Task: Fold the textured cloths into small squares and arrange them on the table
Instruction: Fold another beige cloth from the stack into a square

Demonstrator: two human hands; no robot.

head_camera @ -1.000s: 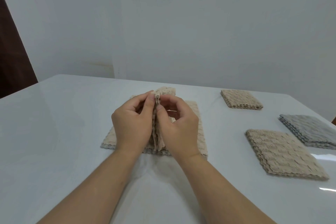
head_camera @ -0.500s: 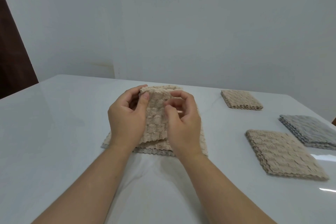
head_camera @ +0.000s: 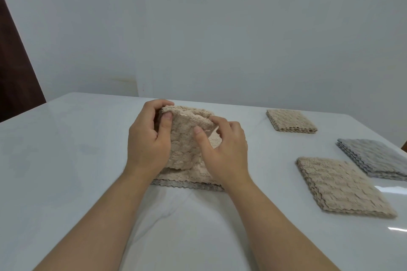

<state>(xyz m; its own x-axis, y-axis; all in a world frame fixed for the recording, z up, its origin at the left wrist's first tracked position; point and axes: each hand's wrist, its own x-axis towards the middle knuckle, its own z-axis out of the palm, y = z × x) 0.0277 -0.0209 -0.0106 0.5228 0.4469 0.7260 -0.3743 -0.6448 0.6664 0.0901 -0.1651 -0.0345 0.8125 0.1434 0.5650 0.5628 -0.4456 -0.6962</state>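
- Two hands share one beige cloth (head_camera: 185,138), lifted just above a pile (head_camera: 189,179) of unfolded cloths at the middle of the white table (head_camera: 66,160).
- The left hand (head_camera: 147,145) pinches the cloth's upper left corner, thumb on the front and fingers curled behind. The right hand (head_camera: 224,152) grips the upper right edge, thumb in front and fingers hooked over the top.
- The cloth hangs doubled and a little slack between the two grips, its lower edge down at the pile.
- The step in hand looks like closing a fold, so the corners should be matched before the cloth is laid down. The nubbly weave probably clings to itself, which helps hold a fold but can hide a crooked edge.
- Pressing the crease on bare table, not on the soft pile, would likely give a squarer result.
- Three finished pieces lie to the right: a far beige square (head_camera: 290,121), a grey square (head_camera: 374,158) and a near beige square (head_camera: 339,185). The new one probably belongs near them, set apart.
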